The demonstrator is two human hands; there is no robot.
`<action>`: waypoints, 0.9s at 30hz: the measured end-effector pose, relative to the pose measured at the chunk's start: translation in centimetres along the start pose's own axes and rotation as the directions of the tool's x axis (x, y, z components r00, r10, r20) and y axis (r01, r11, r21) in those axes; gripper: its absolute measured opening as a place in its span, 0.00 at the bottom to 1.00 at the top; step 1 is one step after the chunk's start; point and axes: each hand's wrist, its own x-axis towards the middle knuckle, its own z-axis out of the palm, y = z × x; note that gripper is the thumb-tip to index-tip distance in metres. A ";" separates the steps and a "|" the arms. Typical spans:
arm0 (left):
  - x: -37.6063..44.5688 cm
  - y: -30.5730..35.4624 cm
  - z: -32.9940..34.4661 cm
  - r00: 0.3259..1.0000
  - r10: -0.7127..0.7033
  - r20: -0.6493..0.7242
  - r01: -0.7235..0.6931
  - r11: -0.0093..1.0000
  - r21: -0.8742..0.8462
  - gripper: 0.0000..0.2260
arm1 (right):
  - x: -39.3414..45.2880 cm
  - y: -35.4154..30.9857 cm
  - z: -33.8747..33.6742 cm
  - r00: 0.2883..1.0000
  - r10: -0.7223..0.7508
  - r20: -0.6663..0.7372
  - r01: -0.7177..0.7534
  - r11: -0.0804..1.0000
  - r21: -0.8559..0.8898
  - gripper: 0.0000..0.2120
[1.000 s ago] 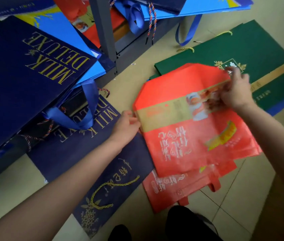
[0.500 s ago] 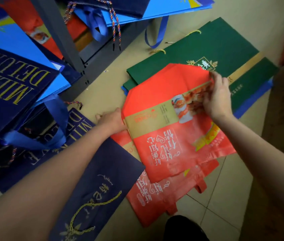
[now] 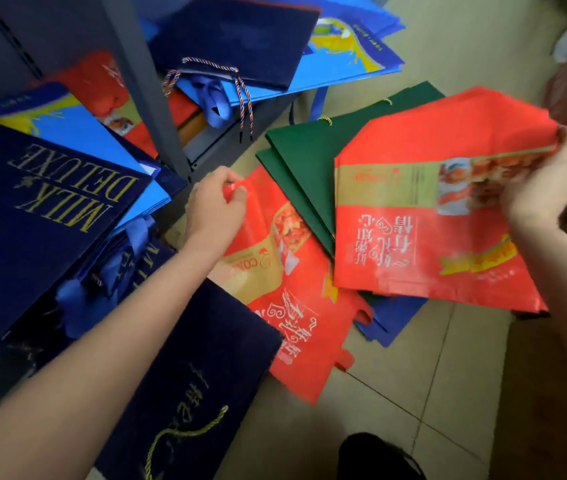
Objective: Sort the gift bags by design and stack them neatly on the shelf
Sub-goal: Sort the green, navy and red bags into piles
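My right hand [image 3: 549,183] grips the far edge of a small stack of red gift bags [image 3: 410,237], lifted off the floor at the right. My left hand [image 3: 214,206] pinches the top corner of another red gift bag [image 3: 285,306] that lies flat on the tiled floor. Green gift bags [image 3: 299,161] lie on the floor beneath and between the two red ones. The dark metal shelf [image 3: 147,98] stands at the upper left, holding navy "MILK DELUXE" bags [image 3: 32,216], light blue bags [image 3: 344,53] and red ones.
A navy velvet bag with a gold cord handle [image 3: 188,382] lies on the floor under my left forearm. A blue bag [image 3: 393,320] pokes out under the lifted stack. My dark shoe [image 3: 375,459] shows at the bottom edge. Bare floor tiles [image 3: 448,393] spread at the lower right.
My right hand has carried the red stack up and to the right, uncovering a red bag on the floor. My left hand let go of the stack's edge and took that bag's corner.
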 end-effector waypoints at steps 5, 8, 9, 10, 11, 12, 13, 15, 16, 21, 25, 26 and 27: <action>-2.2 1.4 -3.8 0.915 0.394 -0.087 -0.396 0.918 -0.007 0.06 | -0.9 0.2 -1.5 0.995 0.072 -0.069 -0.066 0.994 0.088 0.31; -3.1 3.6 -6.5 0.792 0.597 -0.125 -0.588 0.802 0.108 0.07 | -1.6 0.4 -1.8 0.999 0.009 -0.037 -0.004 0.991 0.133 0.29; -3.0 4.4 -7.3 0.759 0.638 -0.133 -0.622 0.770 0.145 0.06 | -1.8 0.4 -1.7 0.999 -0.034 -0.016 0.036 0.988 0.153 0.28; -2.8 5.2 -8.2 0.735 0.663 -0.139 -0.640 0.747 0.180 0.07 | -2.3 0.1 -1.6 0.997 -0.074 0.005 0.072 0.981 0.180 0.26; -2.5 5.8 -9.2 0.718 0.680 -0.146 -0.651 0.731 0.206 0.07 | -2.7 -0.3 -1.5 0.994 -0.105 0.022 0.097 0.972 0.216 0.24; -2.2 6.5 -10.2 0.704 0.692 -0.159 -0.657 0.720 0.222 0.07 | -2.9 -0.9 -1.5 0.991 -0.132 0.028 0.121 0.959 0.256 0.23; -1.9 7.0 -11.3 0.695 0.697 -0.179 -0.662 0.716 0.222 0.07 | -3.0 -1.6 -1.7 0.985 -0.169 0.021 0.155 0.942 0.298 0.23; -1.2 8.2 -13.2 0.685 0.696 -0.215 -0.668 0.718 0.197 0.08 | -2.6 -2.9 -2.3 0.964 -0.265 -0.031 0.257 0.886 0.386 0.22; -0.9 8.8 -13.9 0.685 0.693 -0.222 -0.669 0.720 0.184 0.08 | -2.2 -3.6 -2.9 0.951 -0.301 -0.072 0.302 0.849 0.433 0.23; 1.5 11.2 -13.4 0.761 0.622 -0.183 -0.612 0.783 0.112 0.09 | -0.9 -7.0 -5.4 0.963 -0.267 0.040 0.147 0.645 0.750 0.24; 3.9 13.2 -11.3 0.858 0.465 -0.217 -0.474 0.880 0.012 0.09 | -1.8 -7.5 -4.8 0.932 -0.162 0.323 -0.207 0.493 0.845 0.24; 4.7 13.3 -10.3 0.883 0.420 -0.209 -0.428 0.904 0.008 0.09 | -2.1 -7.3 -4.3 0.922 -0.125 0.367 -0.256 0.515 0.818 0.23; 5.5 13.1 -9.0 0.905 0.383 -0.188 -0.388 0.922 0.008 0.09 | -2.4 -6.7 -3.7 0.909 -0.088 0.408 -0.300 0.541 0.786 0.22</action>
